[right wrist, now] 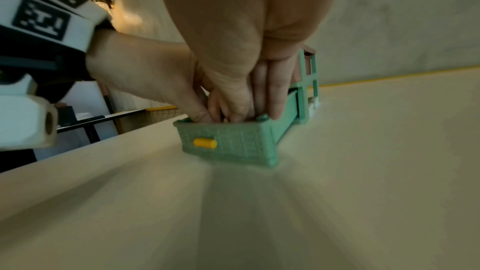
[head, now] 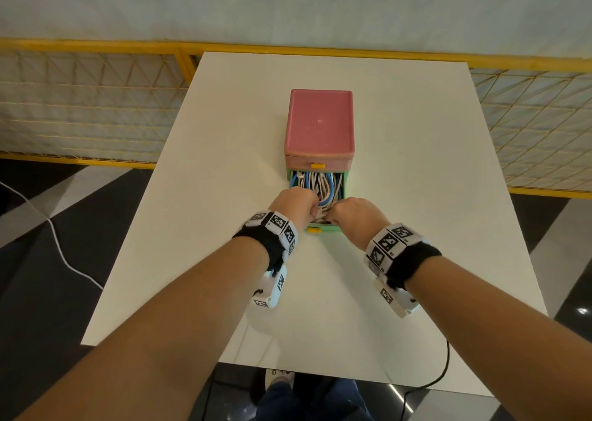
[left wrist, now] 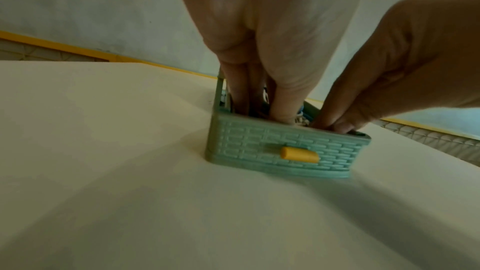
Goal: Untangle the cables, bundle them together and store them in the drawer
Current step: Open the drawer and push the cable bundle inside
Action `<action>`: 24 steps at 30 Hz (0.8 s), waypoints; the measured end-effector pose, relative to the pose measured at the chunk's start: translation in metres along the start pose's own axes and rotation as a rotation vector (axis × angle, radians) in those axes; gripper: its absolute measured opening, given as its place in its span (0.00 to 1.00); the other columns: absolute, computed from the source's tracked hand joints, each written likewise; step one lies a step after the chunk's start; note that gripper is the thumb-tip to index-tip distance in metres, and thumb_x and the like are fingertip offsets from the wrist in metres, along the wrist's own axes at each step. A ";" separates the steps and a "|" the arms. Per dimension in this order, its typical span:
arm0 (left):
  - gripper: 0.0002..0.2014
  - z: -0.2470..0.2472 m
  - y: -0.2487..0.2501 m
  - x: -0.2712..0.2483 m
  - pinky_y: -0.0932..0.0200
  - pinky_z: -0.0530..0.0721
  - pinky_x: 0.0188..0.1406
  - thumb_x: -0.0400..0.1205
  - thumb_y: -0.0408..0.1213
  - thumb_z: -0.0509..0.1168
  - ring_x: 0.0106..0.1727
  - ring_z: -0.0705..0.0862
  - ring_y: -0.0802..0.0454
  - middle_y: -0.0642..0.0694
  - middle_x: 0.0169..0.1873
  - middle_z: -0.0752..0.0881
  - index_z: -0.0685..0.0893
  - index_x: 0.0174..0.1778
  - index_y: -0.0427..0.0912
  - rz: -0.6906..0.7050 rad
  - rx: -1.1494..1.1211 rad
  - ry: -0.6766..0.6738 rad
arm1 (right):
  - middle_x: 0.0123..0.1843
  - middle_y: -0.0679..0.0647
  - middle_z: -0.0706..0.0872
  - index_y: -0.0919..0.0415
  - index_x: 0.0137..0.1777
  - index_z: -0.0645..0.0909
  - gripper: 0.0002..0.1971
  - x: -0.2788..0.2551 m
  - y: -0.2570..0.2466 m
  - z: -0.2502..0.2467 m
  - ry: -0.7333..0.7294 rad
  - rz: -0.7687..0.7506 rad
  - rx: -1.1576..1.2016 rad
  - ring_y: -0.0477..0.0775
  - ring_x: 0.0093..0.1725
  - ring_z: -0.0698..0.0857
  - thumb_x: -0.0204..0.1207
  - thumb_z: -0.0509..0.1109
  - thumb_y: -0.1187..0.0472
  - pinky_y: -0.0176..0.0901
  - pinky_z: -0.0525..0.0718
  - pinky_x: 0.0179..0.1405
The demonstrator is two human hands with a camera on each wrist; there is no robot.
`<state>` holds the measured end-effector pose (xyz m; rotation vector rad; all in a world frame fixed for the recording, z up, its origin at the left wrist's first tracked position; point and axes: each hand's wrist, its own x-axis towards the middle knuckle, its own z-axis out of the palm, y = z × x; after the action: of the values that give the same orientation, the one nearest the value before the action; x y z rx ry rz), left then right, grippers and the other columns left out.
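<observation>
A small drawer unit with a pink top [head: 320,122] stands mid-table. Its green bottom drawer [head: 324,228] is pulled out toward me and holds a bundle of white and blue cables [head: 320,183]. My left hand [head: 296,204] and right hand [head: 352,214] are side by side over the drawer's near end. In the left wrist view the left fingers [left wrist: 283,108] point straight down into the drawer [left wrist: 272,145] and press on the cables. In the right wrist view the right fingers [right wrist: 275,98] likewise reach down inside the drawer [right wrist: 233,141]. The cable ends under the hands are hidden.
The white table [head: 416,196] has bare surface all around the unit. The pink upper drawer with a yellow handle [head: 318,166] is closed. A yellow mesh fence [head: 96,106] runs behind the table. A black cord [head: 445,366] hangs off the near edge.
</observation>
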<state>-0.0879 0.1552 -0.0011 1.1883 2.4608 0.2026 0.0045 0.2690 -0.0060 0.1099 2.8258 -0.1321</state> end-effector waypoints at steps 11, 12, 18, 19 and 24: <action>0.15 -0.015 -0.021 -0.020 0.48 0.84 0.57 0.82 0.26 0.61 0.54 0.86 0.42 0.41 0.57 0.87 0.87 0.61 0.37 0.158 -0.329 0.497 | 0.74 0.58 0.73 0.66 0.64 0.78 0.15 0.009 -0.009 -0.008 -0.079 0.007 0.087 0.62 0.67 0.79 0.80 0.59 0.70 0.52 0.78 0.67; 0.20 -0.018 -0.021 -0.015 0.49 0.80 0.65 0.82 0.23 0.59 0.63 0.83 0.42 0.41 0.66 0.83 0.82 0.69 0.38 0.125 -0.318 0.458 | 0.73 0.59 0.74 0.66 0.65 0.78 0.15 0.009 -0.009 -0.010 -0.096 -0.001 0.067 0.62 0.67 0.78 0.80 0.59 0.71 0.52 0.76 0.68; 0.34 0.001 -0.025 -0.008 0.53 0.66 0.79 0.80 0.17 0.55 0.81 0.67 0.44 0.44 0.83 0.63 0.63 0.83 0.42 0.032 -0.055 0.021 | 0.77 0.58 0.71 0.65 0.67 0.77 0.16 0.007 -0.008 -0.010 -0.074 -0.010 0.102 0.60 0.74 0.73 0.82 0.57 0.70 0.44 0.66 0.73; 0.35 0.007 -0.026 -0.009 0.54 0.62 0.81 0.81 0.17 0.54 0.84 0.61 0.46 0.44 0.85 0.58 0.58 0.85 0.41 0.027 -0.027 -0.002 | 0.77 0.59 0.71 0.65 0.67 0.76 0.16 0.006 -0.008 -0.010 -0.065 -0.007 0.125 0.59 0.74 0.72 0.82 0.56 0.70 0.43 0.64 0.74; 0.32 0.020 -0.013 -0.008 0.56 0.46 0.83 0.86 0.20 0.48 0.87 0.43 0.44 0.36 0.86 0.43 0.41 0.85 0.32 0.039 0.204 -0.103 | 0.48 0.58 0.77 0.63 0.63 0.68 0.13 0.002 -0.009 -0.007 -0.033 0.099 0.280 0.57 0.47 0.77 0.80 0.59 0.72 0.47 0.77 0.56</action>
<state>-0.0849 0.1397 -0.0205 1.2963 2.4137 -0.0995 -0.0003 0.2608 0.0006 0.3058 2.7458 -0.5018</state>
